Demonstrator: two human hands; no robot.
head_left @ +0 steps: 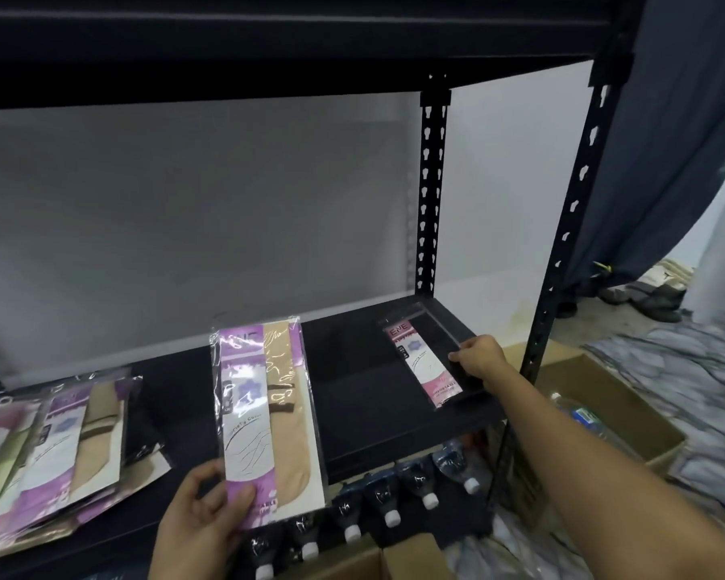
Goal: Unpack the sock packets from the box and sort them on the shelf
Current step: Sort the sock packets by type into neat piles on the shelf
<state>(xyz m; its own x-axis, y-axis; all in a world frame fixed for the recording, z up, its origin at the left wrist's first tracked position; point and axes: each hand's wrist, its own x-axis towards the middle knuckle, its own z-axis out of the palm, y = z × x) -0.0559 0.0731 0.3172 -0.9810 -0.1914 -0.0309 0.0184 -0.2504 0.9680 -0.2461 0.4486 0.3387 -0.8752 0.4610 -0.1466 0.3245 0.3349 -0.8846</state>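
One packet in each of the hands, two spots on the shelf

The left hand (204, 525) pinches the bottom edge of a purple sock packet (266, 416), its long axis running away from the person, above the shelf (352, 395) front. The right hand (476, 355) grips the side of a pink-labelled dark packet (430, 364) lying at the shelf's right end (probably just being placed). The sorted pile (55, 445) lies to the left, nearer the left hand.

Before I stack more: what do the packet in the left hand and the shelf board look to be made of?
The purple packet looks like a clear glossy plastic sleeve over a printed card insert: it wrinkles and throws white glare. The beige sock inside looks like thin sheer fabric. The shelf board is dark and matt, with no glare; metal or coated board, I cannot tell which.
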